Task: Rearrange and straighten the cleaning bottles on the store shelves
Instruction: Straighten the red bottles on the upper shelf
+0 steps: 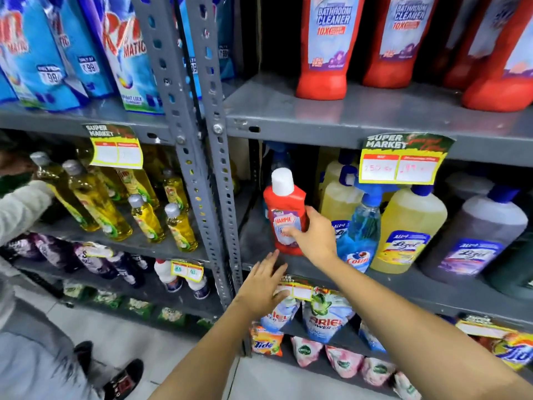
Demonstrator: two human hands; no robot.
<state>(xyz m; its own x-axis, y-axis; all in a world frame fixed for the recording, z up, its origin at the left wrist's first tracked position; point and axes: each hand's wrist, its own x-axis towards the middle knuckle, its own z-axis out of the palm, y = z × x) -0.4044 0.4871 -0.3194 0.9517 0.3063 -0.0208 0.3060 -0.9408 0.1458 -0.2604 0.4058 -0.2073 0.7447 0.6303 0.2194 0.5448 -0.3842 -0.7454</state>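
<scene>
A small red Harpic bottle [284, 212] with a white cap stands upright at the left end of the middle grey shelf [418, 287]. My right hand [314, 236] wraps its lower right side, thumb across the label. My left hand [264, 284] rests flat with fingers spread on the shelf's front edge just below the bottle, holding nothing. To the right stand a blue Colin spray bottle [360, 232], yellow Lizol jugs [406, 229] and a purple Lizol jug [478, 238]. Big red bathroom cleaner bottles [326, 44] line the shelf above.
A slotted grey upright [219, 180] divides the racks. On the left rack, yellow dish-liquid bottles [95, 203] lean, and another person's sleeve [20, 206] reaches at them. Detergent pouches [326, 316] fill the shelf below. Price tags [401, 163] hang from shelf edges.
</scene>
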